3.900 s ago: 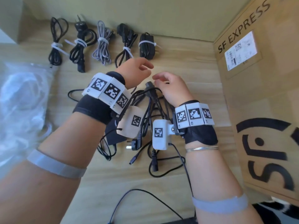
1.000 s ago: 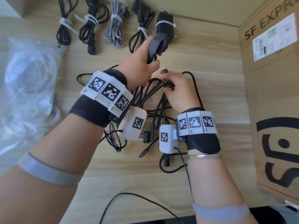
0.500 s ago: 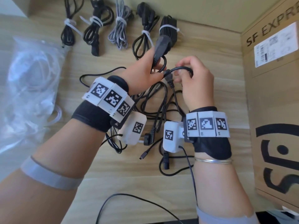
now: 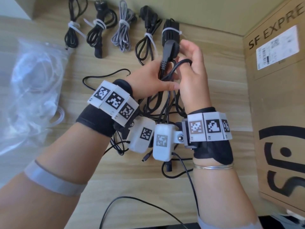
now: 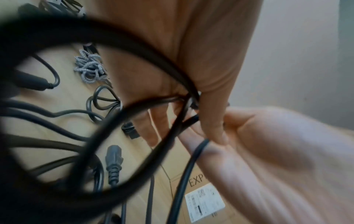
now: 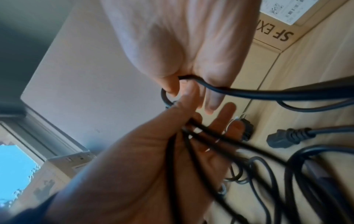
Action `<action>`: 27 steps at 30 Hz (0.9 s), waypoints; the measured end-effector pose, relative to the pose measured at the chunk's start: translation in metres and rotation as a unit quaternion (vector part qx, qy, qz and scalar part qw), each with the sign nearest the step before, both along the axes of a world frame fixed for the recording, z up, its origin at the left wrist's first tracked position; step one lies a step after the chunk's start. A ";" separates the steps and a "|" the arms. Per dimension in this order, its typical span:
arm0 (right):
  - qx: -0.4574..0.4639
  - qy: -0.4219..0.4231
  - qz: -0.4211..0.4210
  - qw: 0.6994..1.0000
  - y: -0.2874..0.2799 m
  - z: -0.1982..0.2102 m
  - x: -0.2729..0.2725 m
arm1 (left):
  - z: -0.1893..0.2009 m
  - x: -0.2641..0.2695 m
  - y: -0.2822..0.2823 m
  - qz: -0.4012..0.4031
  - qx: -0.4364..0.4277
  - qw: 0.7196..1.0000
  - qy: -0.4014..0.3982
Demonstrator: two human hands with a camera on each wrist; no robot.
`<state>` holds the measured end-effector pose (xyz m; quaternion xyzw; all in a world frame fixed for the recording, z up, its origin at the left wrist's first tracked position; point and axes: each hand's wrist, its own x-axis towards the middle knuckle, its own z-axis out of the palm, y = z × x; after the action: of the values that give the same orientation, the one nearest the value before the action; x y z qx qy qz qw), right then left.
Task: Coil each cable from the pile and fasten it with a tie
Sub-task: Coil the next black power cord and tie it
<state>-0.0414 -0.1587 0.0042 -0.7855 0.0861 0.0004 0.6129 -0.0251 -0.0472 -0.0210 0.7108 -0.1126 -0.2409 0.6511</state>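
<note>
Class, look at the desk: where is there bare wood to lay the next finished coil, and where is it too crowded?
Free: bare desk between the tied black bundle and the SF Express box. Also the strip beside the plastic bag. Crowded: the cable pile under both wrists.

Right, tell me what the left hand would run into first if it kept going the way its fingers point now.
The left hand, holding the black power cable, points up-table toward the tied bundles. Going straight on, it would likely meet the rightmost tied black bundle first, though depth is unclear: the hand is raised and might pass over it.
</note>
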 end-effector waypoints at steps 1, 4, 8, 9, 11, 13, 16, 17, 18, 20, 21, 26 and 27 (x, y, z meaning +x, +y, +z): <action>0.014 0.006 0.006 1.000 0.001 0.000 0.000 | -0.001 -0.002 -0.002 0.001 0.006 1.000 -0.013; 0.018 0.033 0.031 0.999 0.002 0.006 0.000 | 0.000 -0.003 -0.006 -0.003 0.061 0.997 -0.056; 0.015 0.062 0.087 0.994 -0.007 0.010 0.002 | 0.000 -0.004 -0.007 0.009 0.049 0.998 -0.040; 0.017 0.068 0.088 0.994 -0.012 0.008 0.003 | -0.001 -0.005 -0.006 0.029 0.026 0.999 -0.022; -0.005 0.081 0.083 0.993 -0.020 0.001 0.006 | -0.002 -0.003 -0.003 0.077 -0.019 0.997 0.019; -0.073 0.114 0.103 0.985 -0.023 -0.008 0.005 | -0.002 0.000 0.001 0.117 -0.026 0.992 0.035; -0.166 0.169 0.089 0.967 -0.029 -0.021 0.003 | 0.002 0.004 0.002 0.154 -0.006 0.987 0.033; -0.187 0.168 0.066 0.966 -0.031 -0.024 0.003 | 0.003 0.004 0.002 0.157 -0.009 0.987 0.035; -0.196 0.171 0.052 0.964 -0.031 -0.027 0.004 | 0.004 0.005 0.002 0.156 -0.012 0.987 0.038; -0.199 0.199 0.054 0.958 -0.030 -0.033 0.006 | 0.004 0.004 0.003 0.149 -0.014 0.988 0.041; -0.203 0.216 0.058 0.953 -0.029 -0.036 0.008 | 0.003 0.004 0.004 0.145 -0.013 0.989 0.042; -0.186 0.231 0.041 0.954 -0.025 -0.047 0.013 | -0.002 0.004 0.008 0.097 0.028 0.994 0.034; -0.164 0.220 0.028 0.961 -0.026 -0.045 0.013 | -0.003 0.005 0.009 0.086 0.063 0.994 0.036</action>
<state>-0.0283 -0.1845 -0.0411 -0.8579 0.1960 0.1765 0.4409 -0.0205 -0.0378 -0.0241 0.7482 -0.0125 -0.2157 0.6273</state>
